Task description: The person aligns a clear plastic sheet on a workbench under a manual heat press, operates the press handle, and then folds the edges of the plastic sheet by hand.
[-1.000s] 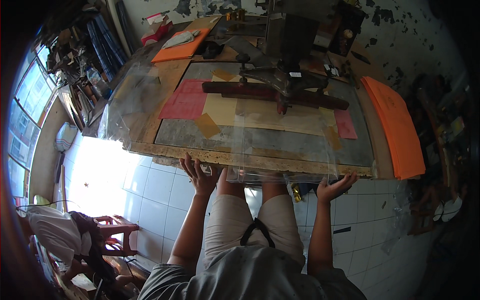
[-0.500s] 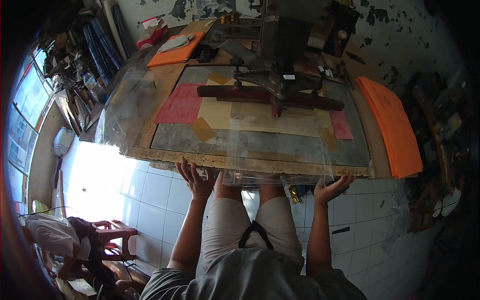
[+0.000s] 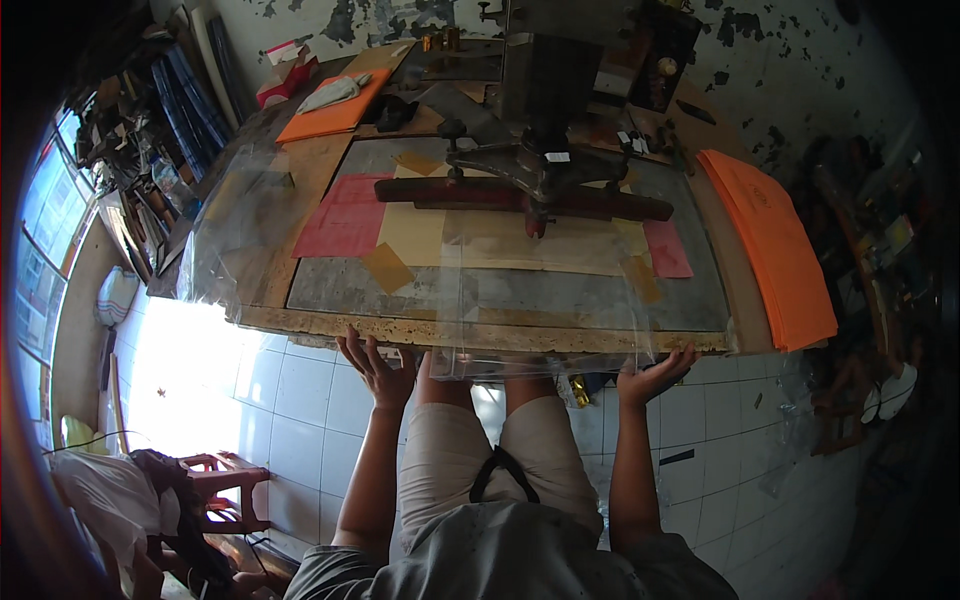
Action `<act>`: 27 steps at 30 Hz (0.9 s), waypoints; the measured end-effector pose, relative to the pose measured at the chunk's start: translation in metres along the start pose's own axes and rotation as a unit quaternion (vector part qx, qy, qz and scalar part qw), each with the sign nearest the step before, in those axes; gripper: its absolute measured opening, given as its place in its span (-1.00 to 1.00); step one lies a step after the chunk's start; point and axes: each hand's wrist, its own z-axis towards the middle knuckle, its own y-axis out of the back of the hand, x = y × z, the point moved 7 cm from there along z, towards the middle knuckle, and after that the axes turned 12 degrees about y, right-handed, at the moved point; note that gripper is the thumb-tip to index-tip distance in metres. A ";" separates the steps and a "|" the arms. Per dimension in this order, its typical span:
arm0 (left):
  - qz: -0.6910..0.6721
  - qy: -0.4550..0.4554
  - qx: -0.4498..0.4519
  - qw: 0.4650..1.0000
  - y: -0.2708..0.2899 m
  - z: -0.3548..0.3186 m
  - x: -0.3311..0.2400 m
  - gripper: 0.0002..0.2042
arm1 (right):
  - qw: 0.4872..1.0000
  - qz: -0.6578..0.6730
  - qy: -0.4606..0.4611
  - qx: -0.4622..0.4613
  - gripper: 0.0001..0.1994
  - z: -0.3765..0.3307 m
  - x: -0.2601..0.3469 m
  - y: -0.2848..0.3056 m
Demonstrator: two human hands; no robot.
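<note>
A clear plastic sheet [image 3: 545, 300] lies across the front of a worn worktable [image 3: 480, 335] and hangs a little over its near edge. My left hand [image 3: 378, 367] is at the table's front edge, palm up, fingers spread under the sheet's left corner. Palm up as well, my right hand [image 3: 655, 375] is cupped under the sheet's right corner. Behind the sheet a dark metal press arm with a long wooden bar [image 3: 525, 195] rests on tan paper [image 3: 500, 240], with pink paper [image 3: 345, 220] to its left.
A stack of orange sheets [image 3: 775, 250] lies at the table's right end, and another orange sheet [image 3: 335, 115] at the back left. More clear plastic [image 3: 235, 230] covers the left end. A red stool [image 3: 225, 485] stands on the white tiled floor at lower left.
The view has shifted slightly, so the table sits a little farther up. Both hands stay at the front edge, the right one now cupped more under the sheet's corner.
</note>
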 end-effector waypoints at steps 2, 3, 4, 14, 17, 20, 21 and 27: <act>0.002 0.001 -0.001 1.000 -0.001 0.001 0.000 -0.17 | 1.000 -0.004 -0.004 0.000 -0.07 -0.002 -0.002 -0.002; 0.004 -0.001 -0.005 1.000 -0.001 0.001 -0.001 -0.16 | 1.000 -0.003 -0.002 -0.003 -0.06 -0.002 -0.003 -0.002; 0.006 -0.003 -0.008 1.000 -0.001 0.002 -0.002 -0.16 | 1.000 -0.002 0.000 -0.005 -0.05 -0.002 -0.003 -0.001; 0.012 0.001 -0.007 1.000 0.000 0.002 -0.002 -0.16 | 1.000 -0.001 -0.003 0.012 0.07 -0.002 -0.002 -0.003; 0.010 0.002 -0.004 1.000 -0.002 0.002 -0.002 -0.15 | 1.000 0.002 -0.013 0.014 0.03 -0.003 -0.003 -0.003; 0.010 -0.002 -0.010 1.000 -0.001 0.001 -0.001 -0.15 | 1.000 0.001 -0.003 0.001 0.02 -0.001 0.000 -0.001; 0.006 -0.004 -0.012 1.000 0.000 0.001 -0.001 -0.14 | 1.000 0.001 0.000 0.000 0.01 -0.001 0.001 0.000; 0.010 -0.002 -0.004 1.000 -0.003 -0.002 0.004 -0.12 | 1.000 0.003 0.002 -0.004 -0.02 0.003 0.003 0.001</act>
